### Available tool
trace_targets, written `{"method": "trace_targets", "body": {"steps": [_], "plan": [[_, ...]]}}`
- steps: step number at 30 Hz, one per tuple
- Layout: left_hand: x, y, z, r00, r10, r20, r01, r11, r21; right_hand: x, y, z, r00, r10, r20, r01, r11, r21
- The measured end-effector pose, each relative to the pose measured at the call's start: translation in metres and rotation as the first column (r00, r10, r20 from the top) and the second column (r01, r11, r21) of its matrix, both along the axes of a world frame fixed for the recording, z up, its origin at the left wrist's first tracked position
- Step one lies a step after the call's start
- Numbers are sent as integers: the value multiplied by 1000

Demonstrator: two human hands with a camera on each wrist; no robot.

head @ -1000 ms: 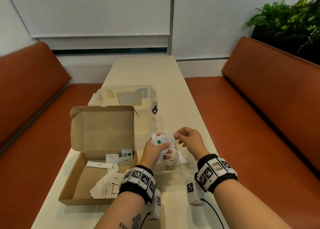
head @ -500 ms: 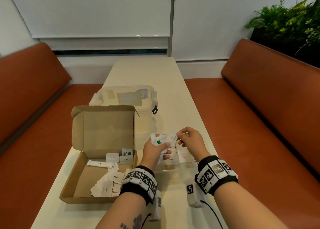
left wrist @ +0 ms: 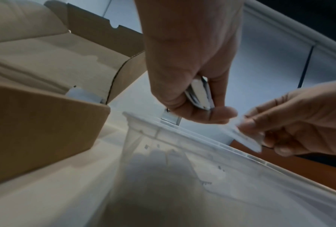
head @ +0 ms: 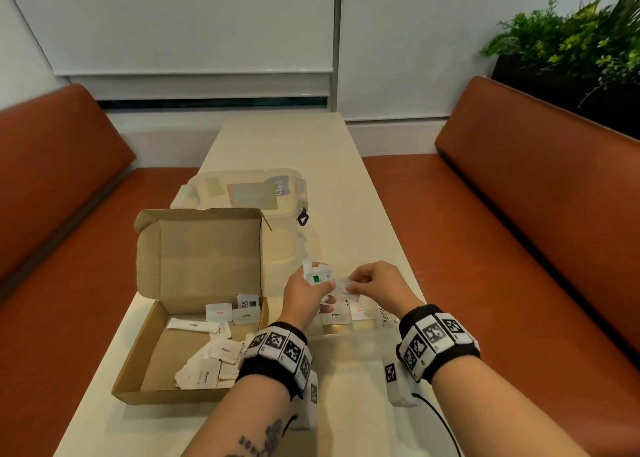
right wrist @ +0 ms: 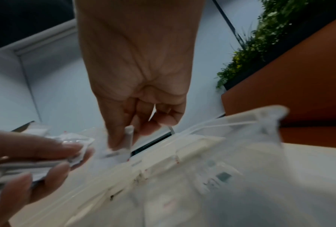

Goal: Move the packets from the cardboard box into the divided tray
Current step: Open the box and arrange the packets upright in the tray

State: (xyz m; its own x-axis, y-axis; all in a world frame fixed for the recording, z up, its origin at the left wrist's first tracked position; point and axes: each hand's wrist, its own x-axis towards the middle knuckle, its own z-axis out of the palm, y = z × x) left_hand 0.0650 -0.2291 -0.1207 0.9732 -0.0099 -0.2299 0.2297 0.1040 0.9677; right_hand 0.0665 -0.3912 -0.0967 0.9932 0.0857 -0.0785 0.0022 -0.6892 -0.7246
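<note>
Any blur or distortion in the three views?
Head: sharp, wide-angle bending at the edges, right hand slightly smeared. Left wrist: box and tray soft, shadowed. Right wrist: heavy motion blur on the tray and left hand.

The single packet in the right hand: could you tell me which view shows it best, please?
The left wrist view: the single packet shows broadside, pinched by the right hand. The right wrist view shows it edge-on and blurred; the head view, small and blurred.
</note>
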Motion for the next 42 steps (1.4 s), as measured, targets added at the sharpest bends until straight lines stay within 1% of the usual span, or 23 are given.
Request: {"method": "trace_targets", "body": {"steps": [2, 4, 7, 13, 17, 22, 28, 30, 31, 32, 33, 35, 36, 37, 40, 42], "plan": [[-2, 0, -2, 1000, 28, -3, -28, 999, -32, -1, -7, -7, 997, -70, -17, 69, 996, -52], [-4, 2, -4, 998, 61, -10, -61, 996, -62, -2, -13, -16, 993, -113, -31, 106, 982, -157], [-7, 3, -7, 995, 101, -14, -101, 991, -86, -3, -12, -27, 996, -84, -37, 70, 956, -284], [-11, 4, -5, 996, 85, -16, -86, 991, -100, -2, -4, -42, 1000, 2, -7, -5, 894, -449], [-12, 6, -4, 997, 76, -6, -76, 994, -82, -3, -4, -44, 999, 36, 18, -23, 882, -470], [-13, 6, -5, 998, 64, -20, -66, 994, -92, -4, -3, -45, 999, 36, 36, -14, 871, -492], [-12, 7, -6, 999, 21, -45, -26, 992, -123, -3, 0, -47, 1000, -2, 15, 8, 891, -453], [-12, 6, -6, 999, 3, -49, -9, 991, -134, -4, 0, -44, 1000, -17, 22, 24, 912, -409], [-12, 6, -6, 999, -10, -48, 3, 991, -134, -4, 1, -42, 998, -36, 56, 53, 934, -353], [-13, 5, -6, 999, -22, -47, 16, 991, -132, -5, 3, -38, 993, -64, 102, 89, 962, -257], [-14, 4, -6, 998, -33, -46, 27, 991, -129, -5, 6, -33, 985, -95, 141, 113, 985, -128], [-14, 4, -6, 998, -52, -46, 46, 992, -114, -5, 14, -21, 979, -129, 157, 109, 985, 130], [-14, 3, -5, 997, -64, -45, 59, 992, -108, -5, 18, -15, 983, -122, 133, 91, 971, 222], [-15, 3, -4, 996, -80, -41, 75, 991, -110, -5, 22, -10, 990, -102, 96, 71, 957, 282], [-15, 3, -1, 993, -116, -21, 112, 984, -136, -5, 24, -3, 999, -36, -39, 49, 923, 381], [-15, 3, 1, 992, -122, -19, 118, 983, -141, -5, 22, -2, 996, -44, -78, 73, 899, 431]]}}
